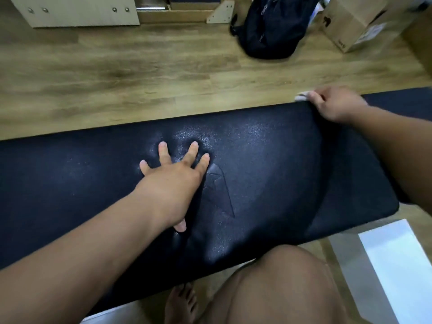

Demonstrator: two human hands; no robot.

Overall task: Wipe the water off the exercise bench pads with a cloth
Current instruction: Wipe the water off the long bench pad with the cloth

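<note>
A long black padded bench pad [268, 174] runs across the view, its surface speckled with a faint sheen of water near the middle. My left hand [173, 181] presses flat on the pad's centre, fingers spread, holding nothing. My right hand [336, 104] sits at the pad's far right edge, closed on a small white cloth [302, 96] that peeks out past the fingers. An embossed triangular logo [219, 192] lies just right of my left hand.
Wooden floor [140, 73] lies beyond the bench. A black backpack [271, 26] and a cardboard box [355, 22] stand at the back right, pale wooden furniture [74, 12] at the back left. My knee [287, 288] and bare foot [181, 305] are below; a second dark pad [402, 99] continues right.
</note>
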